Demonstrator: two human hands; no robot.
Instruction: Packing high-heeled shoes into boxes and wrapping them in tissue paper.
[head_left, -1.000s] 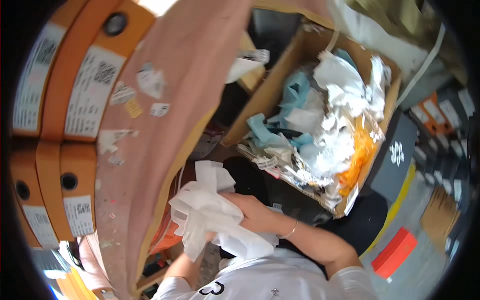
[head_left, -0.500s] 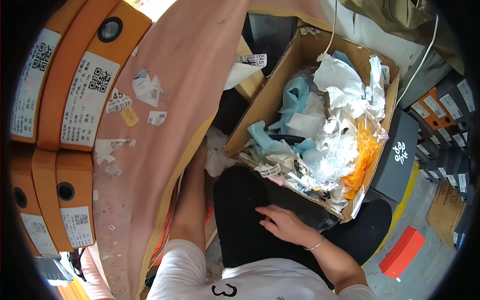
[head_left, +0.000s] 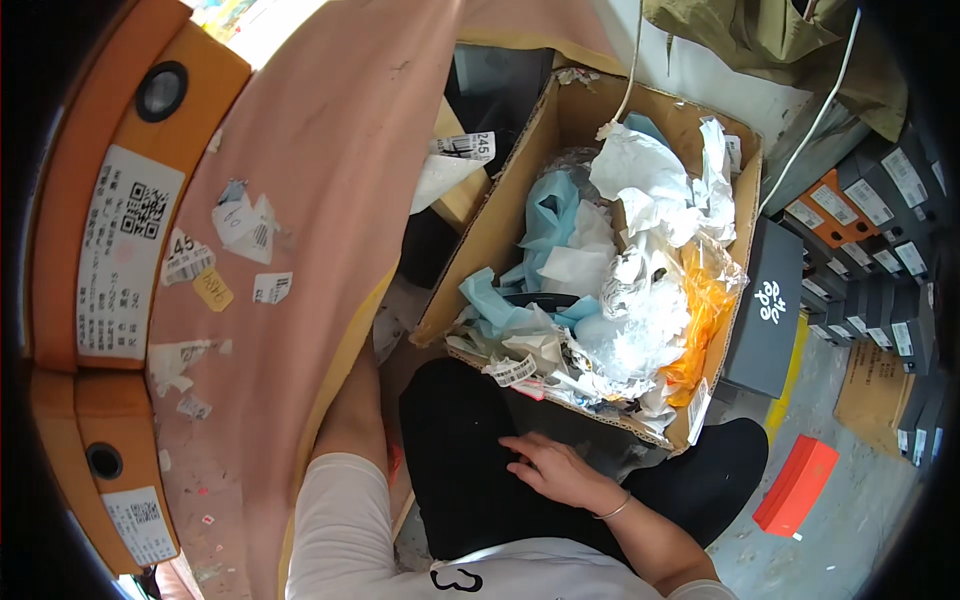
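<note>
My right hand [head_left: 560, 472] rests on the black trousers [head_left: 460, 470] over my thigh, its fingers loosely apart and holding nothing. My left forearm [head_left: 352, 415] reaches under the pink cloth [head_left: 330, 150] that hangs over the table edge. The cloth hides my left hand, so what it touches is not visible. Close to that arm, some pale crumpled wrapping [head_left: 388, 328] lies low between the cloth and an open cardboard box [head_left: 500, 185]. The box, in front of my knees, holds white crumpled paper [head_left: 650, 180], light blue tissue [head_left: 548, 215] and orange plastic film [head_left: 700, 310].
Orange shoe boxes [head_left: 120, 230] are stacked on the cloth at the left. A dark grey box [head_left: 765, 310] stands right of the carton. A red box [head_left: 797, 485] lies on the floor, and several dark boxes [head_left: 880, 200] are piled far right. A white cord [head_left: 815, 120] hangs behind.
The whole view has shifted, so most things sit farther left. My left arm has gone deeper beneath the cloth. My right hand stays on my thigh.
</note>
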